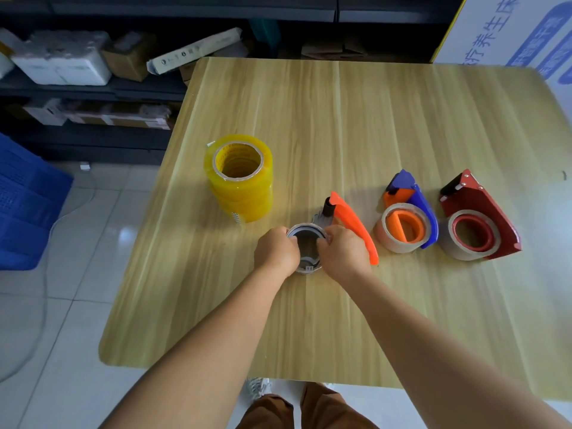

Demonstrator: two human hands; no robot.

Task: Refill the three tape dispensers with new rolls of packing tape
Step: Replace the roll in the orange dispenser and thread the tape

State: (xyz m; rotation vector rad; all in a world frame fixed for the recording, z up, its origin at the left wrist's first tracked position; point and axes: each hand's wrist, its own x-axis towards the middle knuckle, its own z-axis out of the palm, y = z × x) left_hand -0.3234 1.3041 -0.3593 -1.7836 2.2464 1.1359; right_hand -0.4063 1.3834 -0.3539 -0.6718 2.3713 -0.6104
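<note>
Both grips are closed on the spent core of the orange dispenser: left hand and right hand pinch opposite rims, probably to work it off the hub. Just right, the blue dispenser and red dispenser lie flat on the bench, worn cores up. New rolls stand stacked to the left, within reach.

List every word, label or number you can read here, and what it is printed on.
White board, top right: large blue Chinese characters, cut off by the frame; partly readable, "养生" likely.
Blue panels on the same board: white text, too blurred to read.
Long carton on the shelf: dark marks, too small to read.
Tape stack core: print, unreadable.
Dispensers: no text seen.
</note>
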